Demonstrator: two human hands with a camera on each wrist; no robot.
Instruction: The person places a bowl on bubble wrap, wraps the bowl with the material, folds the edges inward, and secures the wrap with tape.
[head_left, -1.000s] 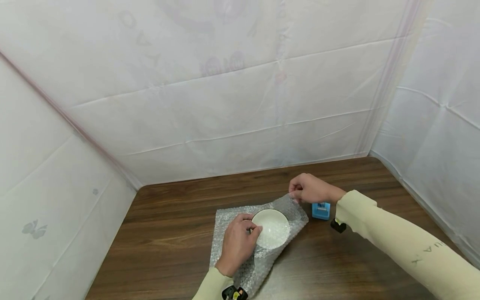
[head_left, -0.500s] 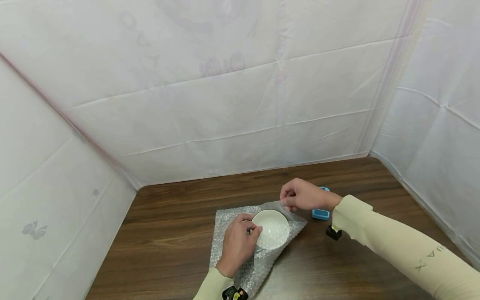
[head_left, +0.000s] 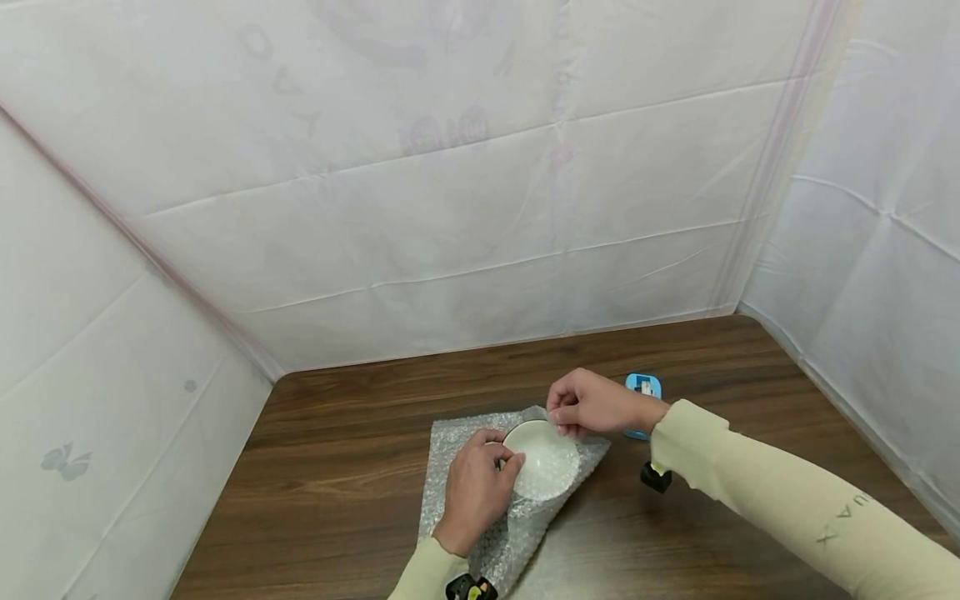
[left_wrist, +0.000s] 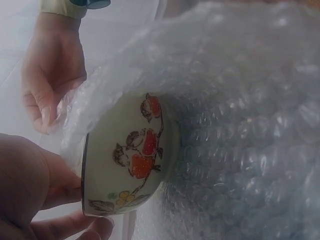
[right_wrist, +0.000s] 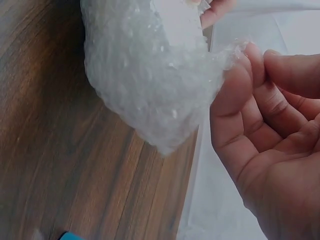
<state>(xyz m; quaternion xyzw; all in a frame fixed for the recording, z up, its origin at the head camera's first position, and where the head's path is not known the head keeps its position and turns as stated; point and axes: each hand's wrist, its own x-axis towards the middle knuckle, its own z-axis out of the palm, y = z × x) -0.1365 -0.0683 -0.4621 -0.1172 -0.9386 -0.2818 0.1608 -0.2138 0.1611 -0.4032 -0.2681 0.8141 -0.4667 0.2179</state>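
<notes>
A white bowl (head_left: 546, 463) with a dark rim stands on a sheet of bubble wrap (head_left: 528, 527). Its outside, seen in the left wrist view, bears red-breasted birds on a branch (left_wrist: 142, 157). My left hand (head_left: 477, 487) grips the bowl's left rim, thumb over the inside. At the bowl's far right rim, my right hand (head_left: 596, 402) pinches a corner of the wrap between thumb and fingers. The right wrist view shows that wrap (right_wrist: 150, 75) drawn up around the bowl's side, its edge at the fingertips of my right hand (right_wrist: 275, 125).
Behind my right wrist a small blue object (head_left: 643, 384) lies on the brown wooden table (head_left: 352, 467), partly hidden by the arm. White sheeting (head_left: 465, 275) hangs behind the table and along both sides.
My right hand has moved left and toward me, folding the wrap's corner in over the bowl's far right rim. More of the blue object's far end shows. My left hand has stayed put.
</notes>
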